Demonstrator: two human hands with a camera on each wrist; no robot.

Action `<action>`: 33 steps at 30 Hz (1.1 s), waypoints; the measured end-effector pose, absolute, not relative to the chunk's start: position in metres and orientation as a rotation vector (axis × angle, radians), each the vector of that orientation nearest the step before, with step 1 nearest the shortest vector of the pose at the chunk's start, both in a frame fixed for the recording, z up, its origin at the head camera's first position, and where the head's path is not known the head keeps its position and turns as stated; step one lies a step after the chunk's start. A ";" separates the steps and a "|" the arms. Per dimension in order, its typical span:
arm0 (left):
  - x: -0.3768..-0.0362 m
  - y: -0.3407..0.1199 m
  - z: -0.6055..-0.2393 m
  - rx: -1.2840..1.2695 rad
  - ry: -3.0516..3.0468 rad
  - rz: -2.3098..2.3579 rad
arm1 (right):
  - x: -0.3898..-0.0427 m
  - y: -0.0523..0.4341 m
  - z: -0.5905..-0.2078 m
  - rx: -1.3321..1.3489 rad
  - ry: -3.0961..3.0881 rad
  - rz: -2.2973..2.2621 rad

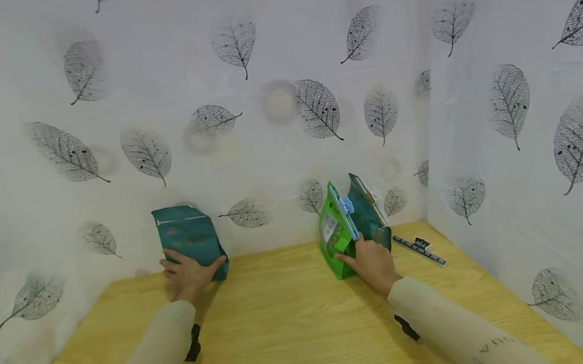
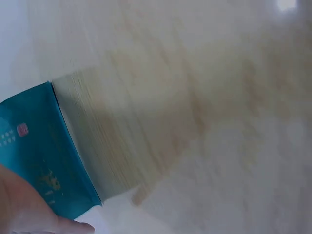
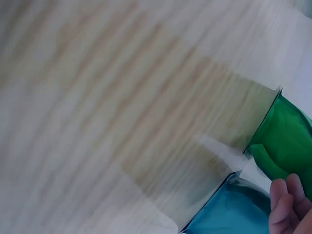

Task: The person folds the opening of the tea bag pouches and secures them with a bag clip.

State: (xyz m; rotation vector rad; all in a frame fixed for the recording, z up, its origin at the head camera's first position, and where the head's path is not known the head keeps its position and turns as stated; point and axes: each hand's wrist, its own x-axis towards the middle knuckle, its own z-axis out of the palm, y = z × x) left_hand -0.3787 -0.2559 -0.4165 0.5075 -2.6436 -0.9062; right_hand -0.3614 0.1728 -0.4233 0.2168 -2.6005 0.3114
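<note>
While both hands steady pouches standing at the back of the pale wooden tabletop (image 1: pixel 288 314), the work looks like gathering them, so the next move calls for firm holds. The left hand (image 1: pixel 187 275) grasps the teal foil pouch (image 1: pixel 190 239); the right hand (image 1: pixel 372 263) grips the green pouch with a blue clip (image 1: pixel 335 237) beside a second teal pouch (image 1: pixel 369 213). Fingertips sit hidden behind the bags, both wrist views are blurred, and the small black ruler-like strip (image 1: pixel 419 250) stays hard to identify.
</note>
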 end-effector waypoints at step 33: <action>-0.352 -0.259 -0.413 0.169 -2.852 -0.773 | -0.365 0.179 -0.409 0.270 -2.779 0.162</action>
